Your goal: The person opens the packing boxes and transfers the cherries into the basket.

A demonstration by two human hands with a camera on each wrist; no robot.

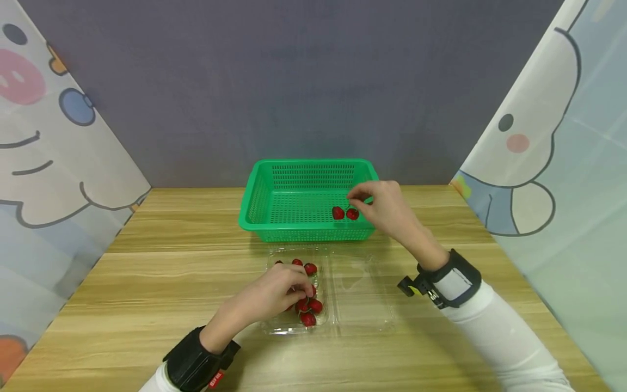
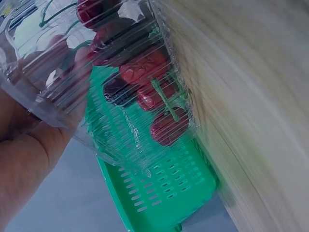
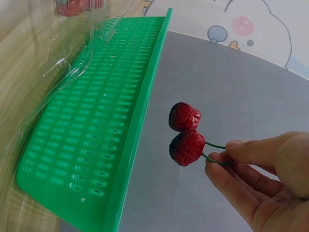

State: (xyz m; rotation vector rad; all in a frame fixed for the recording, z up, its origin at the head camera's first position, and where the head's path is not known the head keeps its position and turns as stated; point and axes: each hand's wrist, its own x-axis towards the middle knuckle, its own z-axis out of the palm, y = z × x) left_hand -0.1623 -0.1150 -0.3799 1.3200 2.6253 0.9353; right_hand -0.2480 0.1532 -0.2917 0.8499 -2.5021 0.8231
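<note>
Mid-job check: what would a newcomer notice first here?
The bright green basket, toward the back of the table. Then two red cherries that the right hand holds by their stems over it. In front, the left hand reaches into a clear plastic box of more cherries.

- The head view is brightly and evenly lit, the light seemingly being cast from above; a faint sheen is laid over the wooden table.
- Soft, faint shading is thrown on the table beside the right sleeve.
- The grey back panel is rendered darker than the wood.
- Toward the outer edges, the side panels are stretched by the wide lens.
- Thin glints are caught along the clear container, whose outline is partly lost against the wood.
- In the left wrist view, the cherries are streaked by ridged, reflective plastic, and the tabletop is blurred.
- In the right wrist view, the pinched pair is more crisply resolved, with small highlights.
</note>
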